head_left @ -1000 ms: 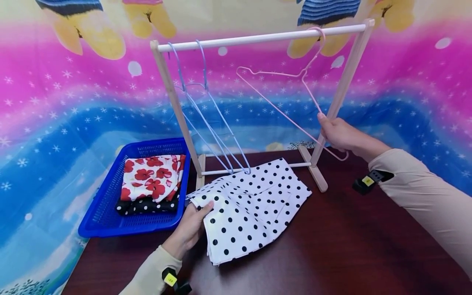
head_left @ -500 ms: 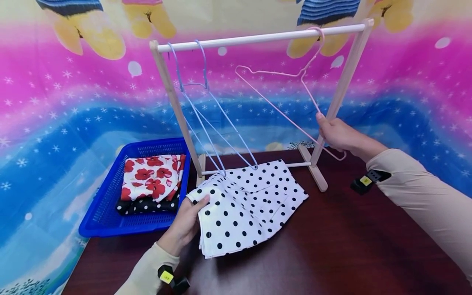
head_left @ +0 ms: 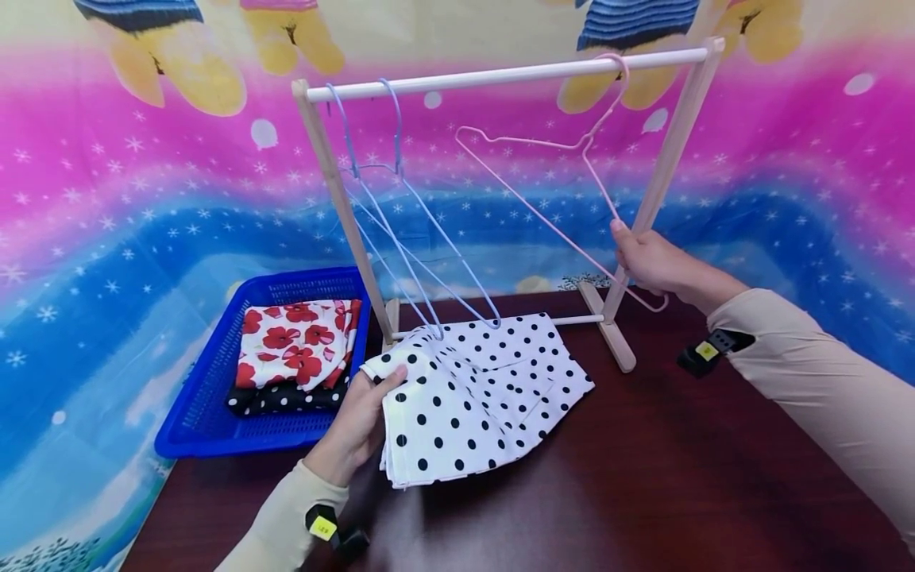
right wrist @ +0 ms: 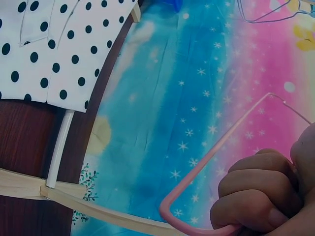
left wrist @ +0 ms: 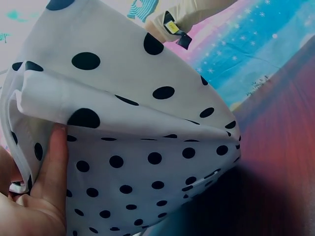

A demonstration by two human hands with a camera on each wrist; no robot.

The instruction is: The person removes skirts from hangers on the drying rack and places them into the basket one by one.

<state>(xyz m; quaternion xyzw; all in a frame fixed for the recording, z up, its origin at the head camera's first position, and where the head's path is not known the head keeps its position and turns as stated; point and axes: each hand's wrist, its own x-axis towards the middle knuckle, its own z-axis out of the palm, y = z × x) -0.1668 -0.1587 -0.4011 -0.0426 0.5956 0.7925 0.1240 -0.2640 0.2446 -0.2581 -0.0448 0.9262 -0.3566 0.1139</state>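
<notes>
My left hand (head_left: 356, 419) pinches the edge of a white cloth garment with black polka dots (head_left: 457, 421), thumb on top. The garment's near side is lifted, and its far part spreads toward the rack's lower bar. In the left wrist view the fingers (left wrist: 55, 172) reach inside the open fold of the fabric. My right hand (head_left: 654, 258) grips the right side of a pink clothes hanger (head_left: 539, 214), whose hook sits over the rack's top bar. In the right wrist view the fingers (right wrist: 253, 182) curl round the hanger's wire.
The small clothes rack (head_left: 500, 77) has wooden posts and a white top bar. Two blue hangers (head_left: 429, 218) hang at its left, their lower ends overlapping the garment. A blue basket (head_left: 189, 413) at left holds a folded red-flowered cloth (head_left: 293, 342) over a black dotted cloth (head_left: 286, 400).
My left hand has moved slightly up and left, drawing the polka-dot garment with it. The blue hangers have swung a little. The right hand stays on the pink hanger, nearly still.
</notes>
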